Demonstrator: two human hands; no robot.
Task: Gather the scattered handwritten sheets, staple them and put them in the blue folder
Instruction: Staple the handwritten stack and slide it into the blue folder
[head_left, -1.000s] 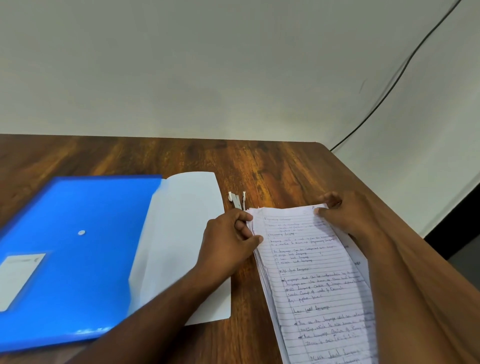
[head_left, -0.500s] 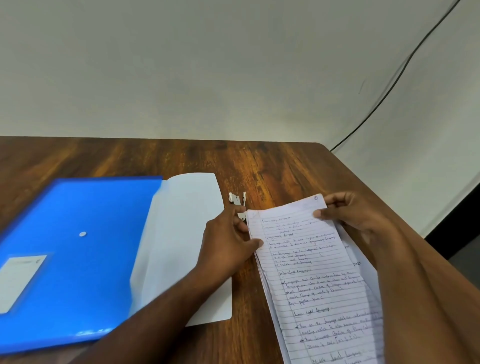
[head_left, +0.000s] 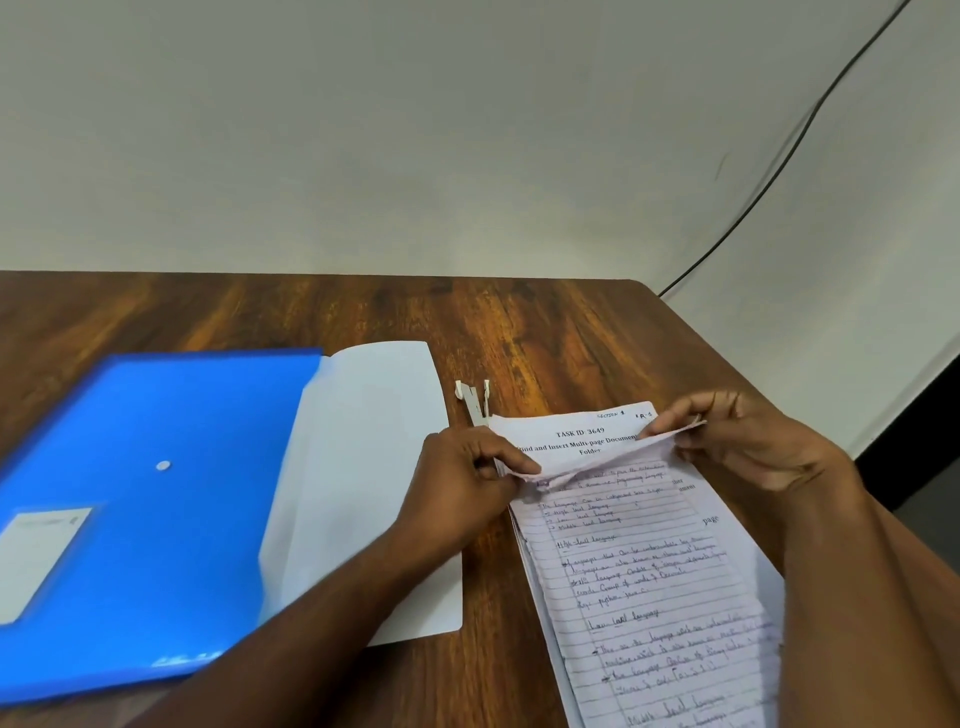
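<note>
The handwritten sheets (head_left: 654, 587) lie in a stack on the right side of the wooden bench (head_left: 545, 332), running off the bottom edge so their lower ends are cut off. The top sheet's upper edge is lifted and curled over: the left hand (head_left: 462, 488) pinches it at the left corner and the right hand (head_left: 748, 447) pinches it at the right corner, thumb and fingers closed on the paper. Under the raised edge a printed sheet (head_left: 582, 434) shows, headed "TASK ID: 3649"; the first word of its next line is partly covered by the left hand, and more printed words peek out at the stack's right margin. The handwriting is too small and blurred to read in full. How many sheets the stack has cannot be told.

Just beyond the stack's top left corner lies a small white and metal object (head_left: 475, 397), its near end hidden under the paper; it is hard to identify. The blue folder (head_left: 156, 499) lies open to the left, its pale flap (head_left: 374, 467) spread towards the stack and partly covered by the left forearm; its left side is cut off. A black cable (head_left: 810, 124) runs down the wall
</note>
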